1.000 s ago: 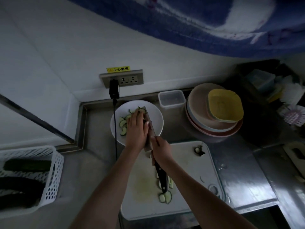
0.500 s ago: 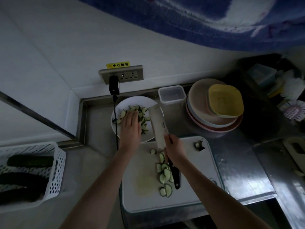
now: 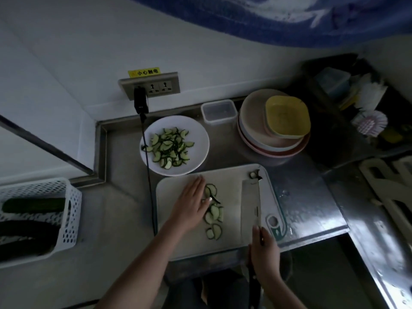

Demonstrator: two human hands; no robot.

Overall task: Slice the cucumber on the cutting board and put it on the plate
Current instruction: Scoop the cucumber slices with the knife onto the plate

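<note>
two hands (image 3: 191,202) (image 3: 264,249) over sliced cucumber (image 3: 213,211), right gripping knife (image 3: 250,206).

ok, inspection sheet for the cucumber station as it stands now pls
Surface: steel counter, wet patches at right; white cutting board on it.
Job's things: white plate holds most cucumber slices; a few loose slices on the board; cucumber end piece at its far corner.
Clutter: stacked plates, clear container, white basket of dark vegetables, dish brush.
Grippers: left hand flat on board beside slices; right hand grips cleaver, blade lying on board.
Cables: black cord from wall plug crosses the plate's left rim.
Surroundings: white wall, outlet with yellow label.
</note>
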